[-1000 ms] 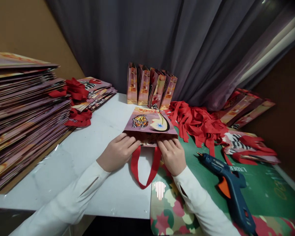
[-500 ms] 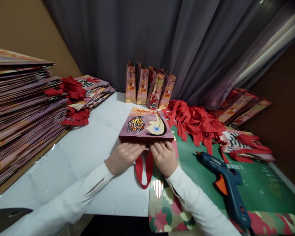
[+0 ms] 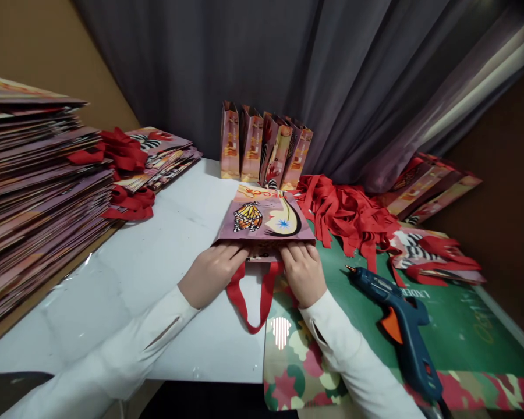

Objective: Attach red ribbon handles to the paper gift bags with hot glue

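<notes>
A printed paper gift bag (image 3: 271, 216) lies on its side in front of me, a butterfly on its upper panel and its mouth towards me. My left hand (image 3: 212, 273) grips the bag's mouth at the left corner, with the fingers reaching under the upper edge. At the right corner, my right hand (image 3: 304, 272) holds the mouth the same way. The fingertips of both are hidden inside. Between my hands, a red ribbon handle (image 3: 266, 297) hangs in a loop from the lower panel onto the table.
Flat bags form a tall stack (image 3: 35, 192) at left. Several standing bags (image 3: 251, 145) are at the back. A heap of red ribbons (image 3: 344, 212) and a blue glue gun (image 3: 402, 320) lie at right, the gun on a green sheet (image 3: 467, 331).
My hands have moved apart towards the mouth's two corners. The mouth has spread wider, showing more of the lower panel, and the ribbon loop has widened.
</notes>
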`<state>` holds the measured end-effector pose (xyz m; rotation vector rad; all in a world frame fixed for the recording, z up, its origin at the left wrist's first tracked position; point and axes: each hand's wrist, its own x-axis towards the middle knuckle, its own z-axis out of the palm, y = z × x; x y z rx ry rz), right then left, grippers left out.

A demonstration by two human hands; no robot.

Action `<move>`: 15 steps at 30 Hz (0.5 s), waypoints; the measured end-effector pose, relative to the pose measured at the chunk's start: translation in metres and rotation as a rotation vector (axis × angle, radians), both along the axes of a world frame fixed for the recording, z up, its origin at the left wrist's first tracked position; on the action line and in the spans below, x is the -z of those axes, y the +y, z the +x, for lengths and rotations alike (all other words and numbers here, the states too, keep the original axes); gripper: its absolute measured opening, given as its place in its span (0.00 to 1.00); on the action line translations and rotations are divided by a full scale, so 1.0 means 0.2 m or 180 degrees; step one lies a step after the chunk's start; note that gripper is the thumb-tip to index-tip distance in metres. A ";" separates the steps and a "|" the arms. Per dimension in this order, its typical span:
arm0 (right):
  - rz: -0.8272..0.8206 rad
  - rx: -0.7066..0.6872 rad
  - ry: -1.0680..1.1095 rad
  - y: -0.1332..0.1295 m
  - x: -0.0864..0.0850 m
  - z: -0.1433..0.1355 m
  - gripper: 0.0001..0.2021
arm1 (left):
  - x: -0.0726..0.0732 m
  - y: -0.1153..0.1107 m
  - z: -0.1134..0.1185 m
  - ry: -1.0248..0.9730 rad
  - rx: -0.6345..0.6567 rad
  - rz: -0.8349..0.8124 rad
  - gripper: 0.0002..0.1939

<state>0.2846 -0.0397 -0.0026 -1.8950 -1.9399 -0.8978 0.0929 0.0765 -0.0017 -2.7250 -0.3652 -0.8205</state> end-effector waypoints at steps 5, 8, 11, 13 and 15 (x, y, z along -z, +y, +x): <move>-0.0048 0.0148 0.0116 0.00 0.00 -0.02 0.10 | 0.00 -0.01 0.01 -0.0013 -0.0139 0.0000 0.13; -0.0036 0.0249 0.0196 0.00 0.00 -0.02 0.12 | 0.00 -0.02 0.02 0.0001 -0.0157 0.0064 0.14; 0.0004 0.0264 0.0200 0.00 0.00 -0.01 0.13 | 0.00 -0.04 0.02 -0.0010 -0.0152 0.0196 0.13; 0.0019 0.0239 0.0179 0.00 0.00 0.00 0.12 | -0.01 -0.05 0.03 -0.0063 -0.0147 0.0266 0.13; 0.0035 0.0224 0.0163 0.00 0.00 0.01 0.12 | -0.01 -0.06 0.03 -0.0095 -0.0131 0.0316 0.14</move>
